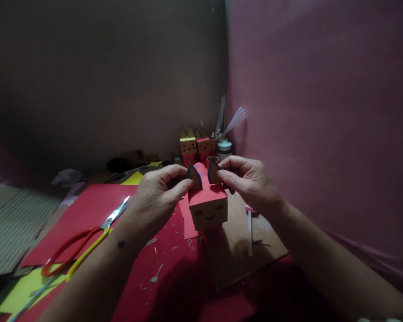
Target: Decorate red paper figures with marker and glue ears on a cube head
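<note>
A box-headed paper figure (pixel 208 213) stands upright in front of me, with a red top and a drawn face on its brown front. My left hand (pixel 164 185) pinches a pointed cardboard ear (pixel 195 176) with a dark edge at the left of the red top. At the right, my right hand (pixel 246 176) pinches a matching cardboard ear (pixel 213 172) between thumb and fingers. Both ears point up and their lower ends meet or nearly meet the box top; whether they are stuck to it I cannot tell.
Scissors with red and yellow handles (pixel 87 243) lie on red paper (pixel 94 201) at left, near corrugated cardboard (pixel 16 228). A glue gun stick or white rod (pixel 250 235) rests on a cardboard sheet (pixel 265 223). Two similar figures (pixel 188 146) and a lidded jar (pixel 225 146) stand behind.
</note>
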`<action>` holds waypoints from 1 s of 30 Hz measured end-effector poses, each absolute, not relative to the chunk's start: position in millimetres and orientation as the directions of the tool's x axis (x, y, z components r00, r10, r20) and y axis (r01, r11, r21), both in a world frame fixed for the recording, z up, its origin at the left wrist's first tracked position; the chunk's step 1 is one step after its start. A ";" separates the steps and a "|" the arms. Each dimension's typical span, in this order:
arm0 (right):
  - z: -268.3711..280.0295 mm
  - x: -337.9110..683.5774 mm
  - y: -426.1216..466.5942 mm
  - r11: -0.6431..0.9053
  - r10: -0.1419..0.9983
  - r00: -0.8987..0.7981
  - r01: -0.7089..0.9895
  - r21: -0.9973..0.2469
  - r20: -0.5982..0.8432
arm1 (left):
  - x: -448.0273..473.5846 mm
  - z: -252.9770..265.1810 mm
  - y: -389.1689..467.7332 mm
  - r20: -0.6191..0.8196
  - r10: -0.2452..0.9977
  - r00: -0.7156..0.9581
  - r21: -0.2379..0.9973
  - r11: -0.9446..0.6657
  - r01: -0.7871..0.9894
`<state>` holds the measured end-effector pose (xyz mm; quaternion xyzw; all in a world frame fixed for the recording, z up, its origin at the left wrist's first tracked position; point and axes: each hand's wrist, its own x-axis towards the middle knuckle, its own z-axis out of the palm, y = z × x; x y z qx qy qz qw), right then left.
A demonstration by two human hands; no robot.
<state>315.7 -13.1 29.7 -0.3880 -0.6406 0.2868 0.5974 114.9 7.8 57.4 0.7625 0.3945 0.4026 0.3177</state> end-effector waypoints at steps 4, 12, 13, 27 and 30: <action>30.1 314.3 -13.4 0.531 0.844 0.009 0.134 -0.837 0.537 | 113.9 56.2 8.9 0.366 0.856 0.365 0.799 -0.491 0.348; 29.9 313.4 -12.0 0.528 0.845 0.015 0.125 -0.840 0.534 | 117.1 57.5 7.7 0.357 0.864 0.354 0.826 -0.469 0.311; 29.7 313.3 -12.1 0.530 0.843 0.023 0.129 -0.838 0.537 | 117.1 57.4 7.5 0.357 0.865 0.352 0.831 -0.466 0.303; 28.2 316.5 -7.7 0.542 0.836 0.024 0.120 -0.831 0.549 | 117.0 57.3 7.0 0.392 0.855 0.339 0.811 -0.496 0.311; 27.0 314.6 -7.4 0.540 0.837 0.042 0.096 -0.836 0.545 | 116.7 56.0 6.8 0.395 0.859 0.327 0.815 -0.491 0.307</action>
